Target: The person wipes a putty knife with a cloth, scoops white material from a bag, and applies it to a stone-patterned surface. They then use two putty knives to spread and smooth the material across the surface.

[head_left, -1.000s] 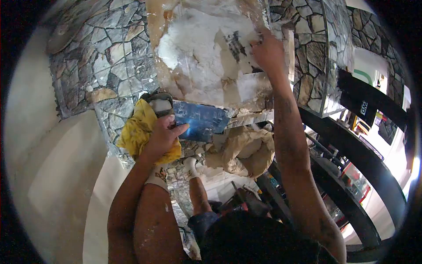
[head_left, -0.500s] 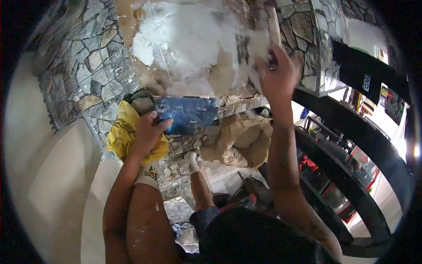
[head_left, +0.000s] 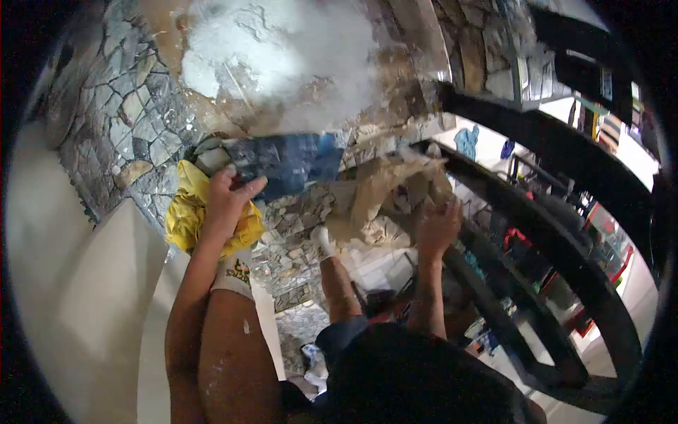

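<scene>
Right hand comes down off the wall
The right hand (head_left: 438, 227) drops, open and empty – the left hand (head_left: 227, 201) keeps gripping the blue trowel (head_left: 286, 166) and yellow cloth (head_left: 187, 212) under the white patch (head_left: 282, 56).

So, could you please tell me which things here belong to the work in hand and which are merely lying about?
In use:
left hand on the blue-bladed scraper and yellow cloth
white plaster patch
right hand by peeled brown paper

Lying about:
stone-pattern wall
black railing
</scene>
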Tool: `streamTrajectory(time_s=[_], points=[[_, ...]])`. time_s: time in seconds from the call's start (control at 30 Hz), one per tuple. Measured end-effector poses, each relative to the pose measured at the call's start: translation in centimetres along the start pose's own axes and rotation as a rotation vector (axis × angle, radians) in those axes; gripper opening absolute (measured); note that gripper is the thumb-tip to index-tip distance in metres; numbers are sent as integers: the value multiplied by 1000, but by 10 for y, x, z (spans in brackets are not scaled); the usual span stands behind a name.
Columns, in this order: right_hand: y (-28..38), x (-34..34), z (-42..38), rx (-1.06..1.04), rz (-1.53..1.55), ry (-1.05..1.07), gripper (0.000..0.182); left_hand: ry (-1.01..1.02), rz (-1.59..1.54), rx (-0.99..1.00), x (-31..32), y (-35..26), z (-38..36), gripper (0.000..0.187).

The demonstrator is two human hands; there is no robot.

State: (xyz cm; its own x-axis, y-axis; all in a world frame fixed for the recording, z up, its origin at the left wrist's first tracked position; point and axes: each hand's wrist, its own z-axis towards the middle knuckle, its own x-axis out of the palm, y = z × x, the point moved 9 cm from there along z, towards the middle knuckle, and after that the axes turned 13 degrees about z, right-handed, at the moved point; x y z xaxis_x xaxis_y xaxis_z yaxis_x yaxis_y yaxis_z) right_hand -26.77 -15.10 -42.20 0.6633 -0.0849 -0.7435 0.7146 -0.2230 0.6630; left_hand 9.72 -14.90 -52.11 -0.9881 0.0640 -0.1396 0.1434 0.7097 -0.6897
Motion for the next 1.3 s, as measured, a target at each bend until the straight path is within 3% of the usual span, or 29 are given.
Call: streamTrajectory(time_s=[0.03, 0.1, 0.13, 0.2, 0.23, 0.3, 0.43, 0.53, 0.63, 0.73, 0.83, 0.93, 1.07, 1.13, 1.2, 1.3], points=[[-3, 15, -9, 158, 306, -43, 25, -39, 21, -64, -5, 9, -1, 18], [-33, 99, -48, 466, 745, 69, 19, -117, 64, -174, -18, 25, 4, 18], [-20, 141, -62, 595, 706, 147, 20, -149, -228, -165, -14, 32, 4, 33], [3, 204, -90, 992, 1125, 28, 22, -172, -390, -100, -17, 37, 8, 33], [4, 219, -94, 1081, 1168, 4, 22, -191, -475, -73, -21, 38, 7, 34], [1, 247, -103, 1274, 1237, -44, 23, -184, -369, -44, -27, 33, 7, 26], [-23, 232, -91, 1041, 827, -292, 27, -187, -294, -101, -29, 26, -1, 22], [-40, 236, -91, 981, 764, -273, 29, -216, -84, -117, -35, 28, -3, 24], [-33, 231, -87, 979, 831, -354, 31, -207, -77, -245, -36, 30, -6, 21], [20, 195, -66, 842, 1001, -286, 26, -17, -653, 12, -22, 18, -2, 30], [22, 159, -42, 677, 900, -187, 25, -158, -428, 104, -47, 1, -11, 19], [49, 119, -6, 425, 720, -87, 30, -120, -644, 234, -70, -7, -12, 23], [120, 75, 31, -2, 227, 20, 21, -208, -777, 171, -90, -43, -17, 19], [150, 62, 34, -441, 49, -21, 18, -235, -716, 146, -95, -35, -13, 15], [179, 54, 30, -752, 103, 56, 19, -302, -658, 80, -93, -28, -11, 10], [195, 47, 25, -1008, 204, 30, 16, -302, -613, -2, -81, -24, -15, 10]])
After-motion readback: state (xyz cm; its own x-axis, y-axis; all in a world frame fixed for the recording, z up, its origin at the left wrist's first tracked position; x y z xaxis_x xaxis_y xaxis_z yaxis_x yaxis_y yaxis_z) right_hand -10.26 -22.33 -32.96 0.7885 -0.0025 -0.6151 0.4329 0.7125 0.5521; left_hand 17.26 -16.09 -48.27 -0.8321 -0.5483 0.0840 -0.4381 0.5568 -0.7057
